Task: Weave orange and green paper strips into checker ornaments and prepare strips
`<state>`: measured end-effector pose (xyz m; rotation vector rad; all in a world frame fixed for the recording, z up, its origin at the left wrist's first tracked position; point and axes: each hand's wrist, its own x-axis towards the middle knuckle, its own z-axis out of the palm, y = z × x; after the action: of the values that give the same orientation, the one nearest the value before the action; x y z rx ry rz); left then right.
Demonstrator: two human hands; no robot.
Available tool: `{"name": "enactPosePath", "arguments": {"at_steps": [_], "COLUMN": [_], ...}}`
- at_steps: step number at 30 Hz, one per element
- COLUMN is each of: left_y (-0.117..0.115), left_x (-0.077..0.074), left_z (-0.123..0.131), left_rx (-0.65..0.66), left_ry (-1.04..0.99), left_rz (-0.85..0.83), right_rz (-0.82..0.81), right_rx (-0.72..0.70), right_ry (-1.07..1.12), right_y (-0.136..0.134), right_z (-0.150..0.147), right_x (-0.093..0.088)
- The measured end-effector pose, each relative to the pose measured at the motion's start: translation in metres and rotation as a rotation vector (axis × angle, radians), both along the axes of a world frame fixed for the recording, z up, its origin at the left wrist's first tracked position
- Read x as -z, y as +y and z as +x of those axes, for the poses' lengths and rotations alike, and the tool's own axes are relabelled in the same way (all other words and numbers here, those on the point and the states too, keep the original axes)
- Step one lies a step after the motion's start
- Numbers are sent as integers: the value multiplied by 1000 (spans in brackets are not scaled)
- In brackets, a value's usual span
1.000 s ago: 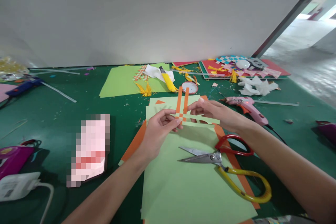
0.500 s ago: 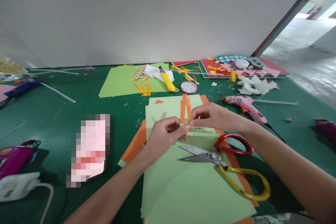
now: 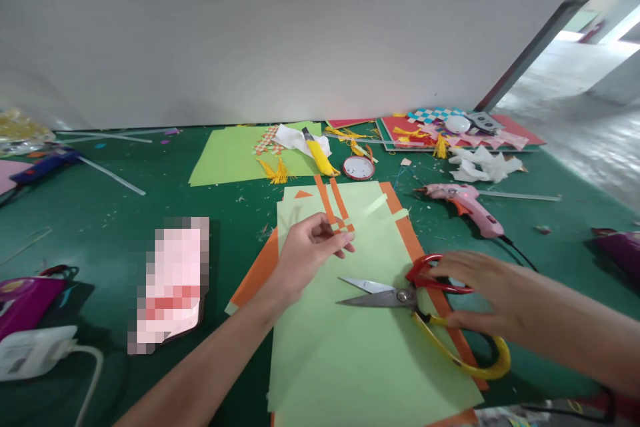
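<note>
Loosely spread right hand (image 3: 483,288) on scissors (image 3: 404,296), left hand (image 3: 307,248) pinching woven strips (image 3: 341,202)

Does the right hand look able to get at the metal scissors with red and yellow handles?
Likely yes: the right hand is at the handle end of the scissors, and nothing visible lies between.

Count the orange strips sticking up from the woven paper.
2: a left strip and a right strip, side by side, extending from the woven paper in the left grip. Others may be hidden there.
</note>
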<state>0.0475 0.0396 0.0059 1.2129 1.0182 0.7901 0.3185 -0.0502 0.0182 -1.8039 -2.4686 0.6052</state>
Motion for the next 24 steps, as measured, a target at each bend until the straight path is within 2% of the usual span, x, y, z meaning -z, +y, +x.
{"name": "enactPosePath", "arguments": {"at_steps": [3,14,21,24], "left_y": [-1,-2,-1,0], "left_x": [-1,2,4,4], "left_z": [1,1,1,1], "left_rx": [-12,-54,-90,-106], "left_ry": [-18,-77,-141,-152], "left_rz": [0,42,54,79], "right_rz": [36,168,222,204], "right_rx": [-8,-102,-10,102], "right_ry": [-85,-65,-105,-137], "right_y": [-14,-22,-33,-34], "right_z": [-2,-15,-19,-15], "right_x": [15,22,27,25]}}
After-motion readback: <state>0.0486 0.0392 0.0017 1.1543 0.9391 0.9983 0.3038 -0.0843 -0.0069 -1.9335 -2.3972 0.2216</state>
